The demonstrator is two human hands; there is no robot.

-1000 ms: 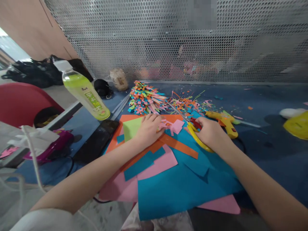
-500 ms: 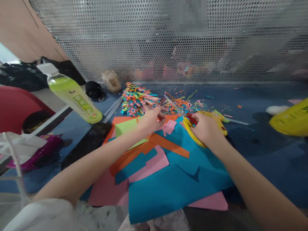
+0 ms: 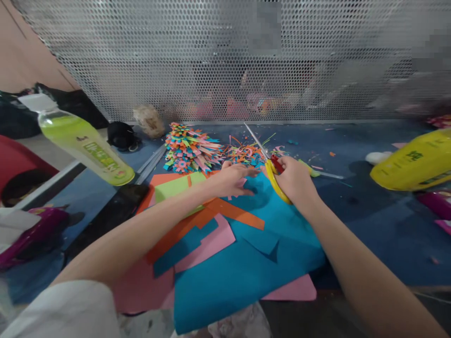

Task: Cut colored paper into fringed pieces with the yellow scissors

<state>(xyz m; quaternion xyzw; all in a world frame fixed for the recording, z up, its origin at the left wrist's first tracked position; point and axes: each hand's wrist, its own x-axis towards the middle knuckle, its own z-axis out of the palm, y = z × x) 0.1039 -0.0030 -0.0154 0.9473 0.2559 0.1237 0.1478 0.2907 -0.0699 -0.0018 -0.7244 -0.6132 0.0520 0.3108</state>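
My right hand [image 3: 298, 177] grips scissors [image 3: 274, 180] with yellow and red handles, their blades pointing away and up to the left. My left hand [image 3: 237, 180] is open, fingers stretched to the right, just over small pink paper pieces [image 3: 242, 184] that it partly covers. Under both hands spreads a large blue paper sheet [image 3: 225, 281]. On it lie an orange strip [image 3: 243, 213] and a notched pink piece [image 3: 218, 244]. Left of these is a light green sheet [image 3: 172, 190]. Beyond my left hand stands a cone of many-coloured folded paper strips [image 3: 186, 150].
Paper scraps [image 3: 243, 152] are heaped behind the hands. A green drink bottle [image 3: 88, 145] is at left, near a dark flat object [image 3: 109, 220]. A yellow bottle [image 3: 412, 162] lies at right beside a white round object [image 3: 377, 157]. A perforated metal panel [image 3: 176, 61] closes the back.
My left hand has shifted right over the pink pieces, its fingers straightening. The scissors have stayed in my right hand, blades now steeper. The whole view has shifted slightly.
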